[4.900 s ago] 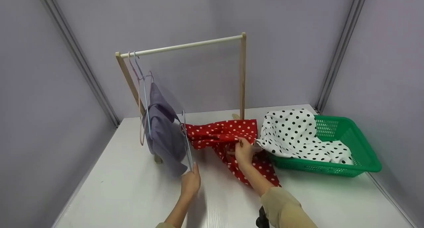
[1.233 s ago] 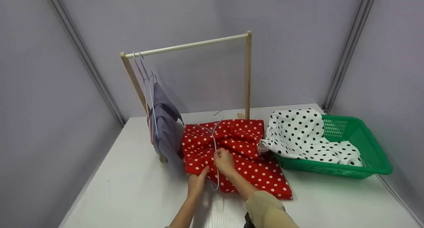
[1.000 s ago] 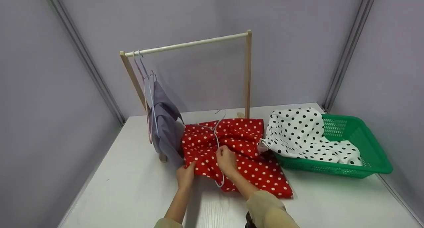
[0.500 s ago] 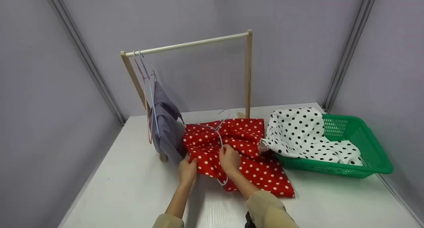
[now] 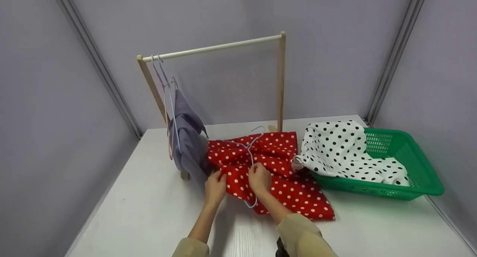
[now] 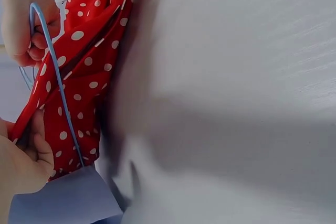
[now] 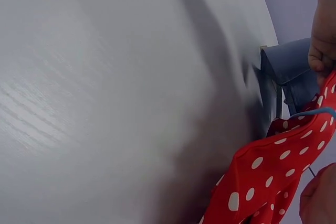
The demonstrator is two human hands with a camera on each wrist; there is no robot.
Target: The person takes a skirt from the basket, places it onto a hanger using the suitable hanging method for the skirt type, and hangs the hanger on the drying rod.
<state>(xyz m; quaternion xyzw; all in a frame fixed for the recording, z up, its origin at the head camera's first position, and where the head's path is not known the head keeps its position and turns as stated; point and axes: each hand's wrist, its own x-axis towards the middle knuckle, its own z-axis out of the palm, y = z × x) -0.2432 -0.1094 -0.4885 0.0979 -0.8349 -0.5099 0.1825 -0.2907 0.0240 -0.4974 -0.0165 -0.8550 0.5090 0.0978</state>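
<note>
In the head view a red cloth with white dots (image 5: 298, 197) lies rumpled in front of the rack; its garment kind is unclear. My left hand (image 5: 215, 188) pinches the cloth's near left edge and lifts it. On top of the cloth is a pale blue wire hanger (image 5: 250, 156), hook pointing to the back. My right hand (image 5: 259, 178) grips the hanger by one side of its wire frame. In the left wrist view, the hanger's wire (image 6: 59, 85) crosses in front of the dotted cloth (image 6: 79, 98). My right fingertips are partly hidden.
A wooden rack (image 5: 281, 85) with a white bar stands behind. At its left end hang two bare hangers (image 5: 175, 130) and a grey-purple garment (image 5: 188, 141). To the right, a green basket (image 5: 425, 171) holds white cloth with black dots (image 5: 335, 152), partly draped over its rim.
Earlier my left hand held the hanger and my right the red cloth; now these are swapped, the cloth spread out. Lately the hanger shifted right, and my left hand took the cloth's left edge.
</note>
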